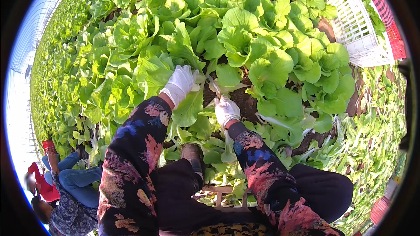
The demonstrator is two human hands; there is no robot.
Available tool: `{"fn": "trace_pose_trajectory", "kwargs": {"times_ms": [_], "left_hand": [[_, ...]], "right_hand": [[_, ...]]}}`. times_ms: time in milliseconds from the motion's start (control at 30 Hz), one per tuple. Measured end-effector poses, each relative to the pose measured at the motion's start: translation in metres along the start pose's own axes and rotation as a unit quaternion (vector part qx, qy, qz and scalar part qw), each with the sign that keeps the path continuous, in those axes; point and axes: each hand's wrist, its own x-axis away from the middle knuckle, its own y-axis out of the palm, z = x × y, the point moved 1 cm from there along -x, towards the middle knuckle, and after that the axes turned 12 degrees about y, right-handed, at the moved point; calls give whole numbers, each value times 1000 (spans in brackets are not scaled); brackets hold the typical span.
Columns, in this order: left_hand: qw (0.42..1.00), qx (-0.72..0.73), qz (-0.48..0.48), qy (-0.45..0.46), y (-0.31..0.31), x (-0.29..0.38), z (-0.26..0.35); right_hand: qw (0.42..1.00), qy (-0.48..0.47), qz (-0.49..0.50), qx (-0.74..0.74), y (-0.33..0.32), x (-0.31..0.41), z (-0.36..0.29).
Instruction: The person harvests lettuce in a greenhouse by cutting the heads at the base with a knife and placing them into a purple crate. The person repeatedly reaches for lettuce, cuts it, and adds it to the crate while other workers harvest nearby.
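My left hand [178, 85], in a thin white glove, grips a leafy green vegetable head [154, 72] low down, close to its pale base. The head leans to the left, and its broad leaves hide part of my fingers. In my right hand [227, 108], also gloved in white, is a small knife [214, 87]. Its narrow blade points up and away from me, with the tip near the pale stem to the right of my left hand. Dark soil [246, 105] shows beside the blade. More leafy heads [269, 68] grow close together around and beyond both hands.
A white plastic crate [356, 26] holding greens stands at the upper right, with a red crate [395, 41] and a person's checked sleeve behind it. Loose leaves [374, 121] cover the ground at right. Another person [73, 200] crouches at lower left. A wooden stool [219, 190] is beneath me.
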Motion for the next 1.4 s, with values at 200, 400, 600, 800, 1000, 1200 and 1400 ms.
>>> {"fn": "trace_pose_trajectory", "kwargs": {"times_ms": [200,400,600,800,1000,1200,1400], "left_hand": [[999,27,24,-4,17,14,9],[997,4,74,-25,22,29,16],[995,40,92,-8,11,18,12],[995,36,87,-14,-5,44,21],[966,202,159,-21,-85,89,-9],[725,649,229,-12,-149,156,-25],[572,789,218,-59,-168,202,-8]], "right_hand": [[999,13,-22,30,19,-26,-16],[998,-2,-38,44,48,-40,-21],[917,-234,-51,320,74,-76,11],[957,-179,-25,226,60,-11,48],[843,-30,-42,-535,-10,22,55],[754,-113,-235,-603,-109,88,0],[748,-151,-259,-592,-146,138,-36]]}}
